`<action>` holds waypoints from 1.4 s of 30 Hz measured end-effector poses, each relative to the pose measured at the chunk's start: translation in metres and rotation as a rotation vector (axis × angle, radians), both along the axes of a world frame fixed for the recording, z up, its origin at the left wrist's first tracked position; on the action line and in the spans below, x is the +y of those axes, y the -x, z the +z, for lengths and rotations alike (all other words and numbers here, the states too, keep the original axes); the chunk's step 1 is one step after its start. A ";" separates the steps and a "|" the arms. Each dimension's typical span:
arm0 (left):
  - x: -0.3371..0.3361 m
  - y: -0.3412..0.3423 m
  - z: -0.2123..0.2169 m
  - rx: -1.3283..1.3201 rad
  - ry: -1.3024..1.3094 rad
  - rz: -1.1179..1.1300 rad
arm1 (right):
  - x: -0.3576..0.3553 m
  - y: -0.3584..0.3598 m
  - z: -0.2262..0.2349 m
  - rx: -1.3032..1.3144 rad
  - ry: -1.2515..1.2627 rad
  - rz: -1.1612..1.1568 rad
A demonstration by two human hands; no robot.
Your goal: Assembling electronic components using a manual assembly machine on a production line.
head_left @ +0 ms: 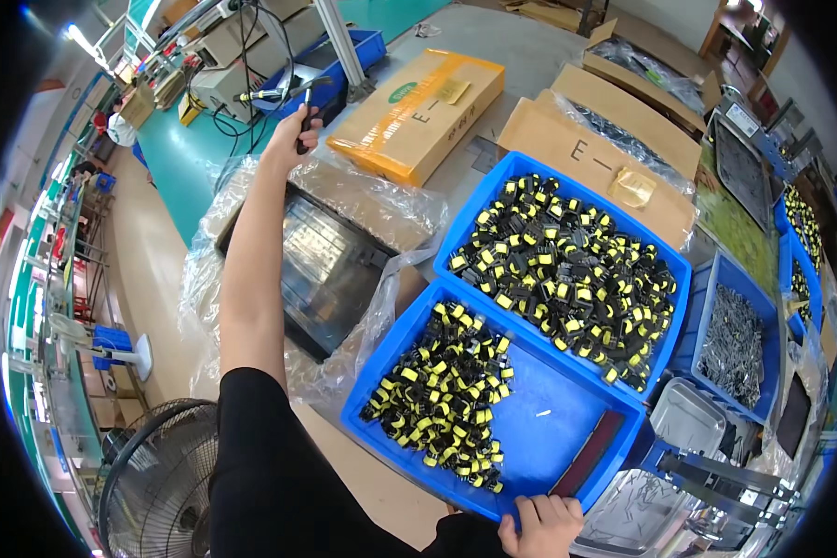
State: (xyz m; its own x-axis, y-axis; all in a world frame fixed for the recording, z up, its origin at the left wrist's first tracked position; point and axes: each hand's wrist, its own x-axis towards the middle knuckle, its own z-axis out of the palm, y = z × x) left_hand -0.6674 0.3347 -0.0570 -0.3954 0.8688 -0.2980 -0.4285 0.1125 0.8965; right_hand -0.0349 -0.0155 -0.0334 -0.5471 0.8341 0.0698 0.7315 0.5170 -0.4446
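Note:
My left arm stretches far forward, and my left hand (294, 138) is closed around the dark handle of what looks like a small hammer (309, 91), its head pointing up and away. At the lower right, my right hand (544, 527) curls its fingers over the near rim of a blue bin (567, 391). Small black-and-yellow plastic parts (442, 395) are heaped in the bin's left half. A dark red strip (588, 454) lies inside along its right side, and a small white piece (543, 413) rests on the blue bottom.
A second blue bin (679, 279) full of similar parts adjoins it beyond. Under my left arm sits an open plastic-lined carton (330, 270). Further out are a taped carton (423, 112) and an electric screwdriver (259, 96). Metal pins fill a blue crate (730, 339); a fan (163, 484) stands lower left.

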 end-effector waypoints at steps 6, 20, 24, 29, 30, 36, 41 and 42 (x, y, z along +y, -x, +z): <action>0.021 0.037 0.006 -0.003 0.092 0.103 | 0.001 0.002 0.000 0.011 0.031 -0.016; 0.047 0.078 -0.003 -0.109 0.006 0.137 | -0.001 0.002 -0.003 -0.038 0.048 -0.026; 0.047 0.102 -0.011 -0.065 0.009 0.140 | 0.000 0.002 -0.002 -0.057 0.076 -0.031; 0.053 0.091 -0.024 0.083 -0.069 0.372 | -0.001 0.002 -0.001 -0.087 0.124 -0.042; 0.051 0.091 -0.024 0.084 -0.066 0.371 | 0.000 0.002 -0.001 -0.087 0.127 -0.042; 0.039 0.093 -0.014 0.470 0.309 0.318 | 0.002 0.003 0.003 -0.103 0.126 -0.039; 0.037 0.114 -0.021 0.263 0.126 0.393 | 0.004 0.003 0.004 -0.115 0.145 -0.026; 0.037 0.114 -0.021 0.110 0.066 0.453 | 0.004 0.003 0.004 -0.117 0.145 -0.028</action>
